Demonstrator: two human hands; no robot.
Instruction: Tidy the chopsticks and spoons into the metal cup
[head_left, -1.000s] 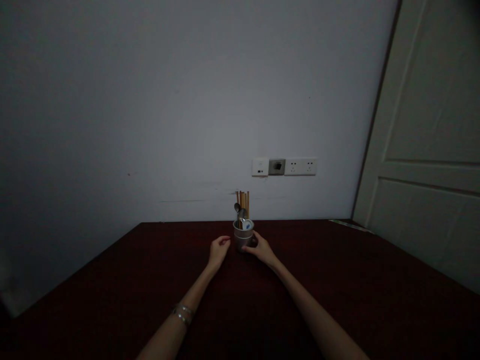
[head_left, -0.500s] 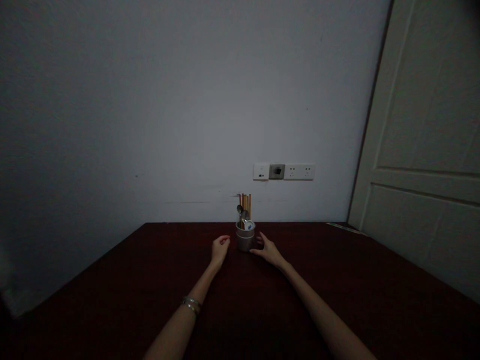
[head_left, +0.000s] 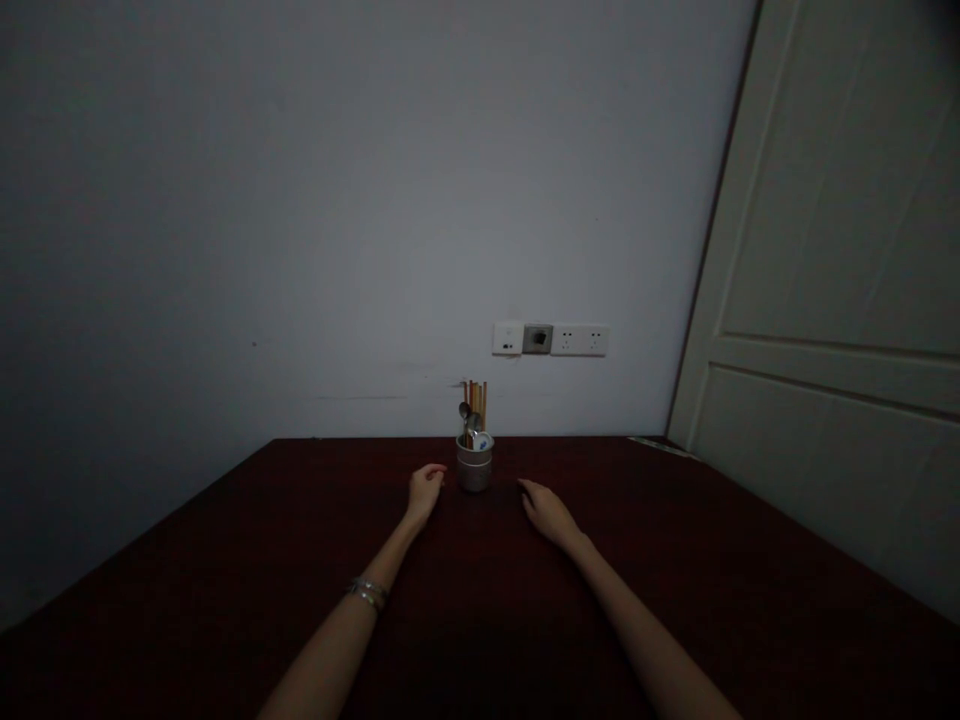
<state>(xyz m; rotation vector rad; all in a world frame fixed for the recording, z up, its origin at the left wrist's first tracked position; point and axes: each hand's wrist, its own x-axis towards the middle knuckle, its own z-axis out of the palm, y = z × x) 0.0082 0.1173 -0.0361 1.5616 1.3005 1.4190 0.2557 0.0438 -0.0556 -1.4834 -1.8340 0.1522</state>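
A grey cylindrical utensil holder stands upright on the dark red table. It holds several wooden chopsticks, metal spoons and a white spoon with a blue mark. Just left of the holder is my left hand, its fingers curled closed with nothing visible in them; there is a small gap between hand and holder. My right hand rests to the right of the holder, apart from it. Its fingers are loosely extended and lie close together, holding nothing that I can see.
The table reaches back to a pale wall. Sockets and a switch plate are on the wall behind the holder. A panelled door stands at the right, and a thin flat strip lies at the table's back right corner.
My right hand has drawn away from the holder to the right, and its spread fingers have come together. My left hand stays curled beside the holder. The view has shifted slightly.
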